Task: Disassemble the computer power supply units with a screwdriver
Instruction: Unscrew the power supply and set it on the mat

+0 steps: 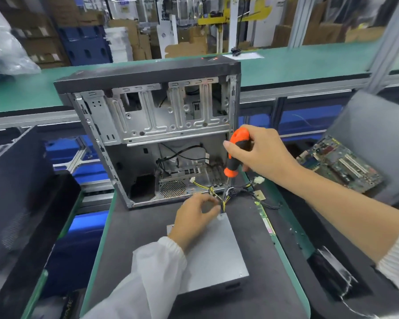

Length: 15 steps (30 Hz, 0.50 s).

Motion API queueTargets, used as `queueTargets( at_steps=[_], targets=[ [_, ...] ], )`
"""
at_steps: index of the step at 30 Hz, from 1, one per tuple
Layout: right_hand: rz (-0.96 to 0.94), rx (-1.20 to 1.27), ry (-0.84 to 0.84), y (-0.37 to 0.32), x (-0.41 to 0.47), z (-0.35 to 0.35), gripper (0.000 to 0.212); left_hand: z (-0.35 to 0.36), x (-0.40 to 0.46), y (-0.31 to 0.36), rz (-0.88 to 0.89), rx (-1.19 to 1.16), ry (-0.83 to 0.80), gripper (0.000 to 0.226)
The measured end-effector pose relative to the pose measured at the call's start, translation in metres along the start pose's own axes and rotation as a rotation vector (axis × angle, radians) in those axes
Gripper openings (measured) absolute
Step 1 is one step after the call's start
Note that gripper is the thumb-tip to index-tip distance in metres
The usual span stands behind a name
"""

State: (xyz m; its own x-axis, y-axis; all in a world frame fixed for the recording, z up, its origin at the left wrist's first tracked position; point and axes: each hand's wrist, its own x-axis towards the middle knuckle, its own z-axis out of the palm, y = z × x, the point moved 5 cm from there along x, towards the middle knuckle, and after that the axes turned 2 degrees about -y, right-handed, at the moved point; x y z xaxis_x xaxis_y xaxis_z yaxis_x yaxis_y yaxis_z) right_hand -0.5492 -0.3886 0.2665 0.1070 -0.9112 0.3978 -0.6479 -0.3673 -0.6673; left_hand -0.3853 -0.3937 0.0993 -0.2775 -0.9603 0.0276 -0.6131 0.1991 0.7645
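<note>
The right hand (262, 150) grips an upright orange-black screwdriver (236, 153) at 1 o'clock of the power supply (214, 256), where the left hand (194, 217) rests loosely curled, holding nothing.

An orange-and-black screwdriver (236, 155) above a plain grey power supply unit (213, 254), its cables (226, 196) yellow and black, on a dark grey, green-edged worktop (134, 238); behind, a black-topped silver computer case (148, 125).
</note>
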Motion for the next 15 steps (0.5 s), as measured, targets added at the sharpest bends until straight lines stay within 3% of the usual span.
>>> queueTargets(
  at_steps=[3, 9, 15],
  targets=[
    [0.015, 0.029, -0.036, 0.009, -0.007, 0.006, 0.022, 0.014, -0.002, -0.002, 0.047, 0.256, -0.084, 0.026],
    [0.041, 0.047, -0.049, 0.02, -0.014, 0.013, 0.024, 0.011, -0.004, -0.006, 0.125, 0.096, -0.079, 0.028],
    [0.017, -0.026, -0.042, 0.017, -0.016, 0.017, 0.024, 0.011, -0.004, -0.007, 0.149, 0.086, -0.058, 0.028]
  ],
)
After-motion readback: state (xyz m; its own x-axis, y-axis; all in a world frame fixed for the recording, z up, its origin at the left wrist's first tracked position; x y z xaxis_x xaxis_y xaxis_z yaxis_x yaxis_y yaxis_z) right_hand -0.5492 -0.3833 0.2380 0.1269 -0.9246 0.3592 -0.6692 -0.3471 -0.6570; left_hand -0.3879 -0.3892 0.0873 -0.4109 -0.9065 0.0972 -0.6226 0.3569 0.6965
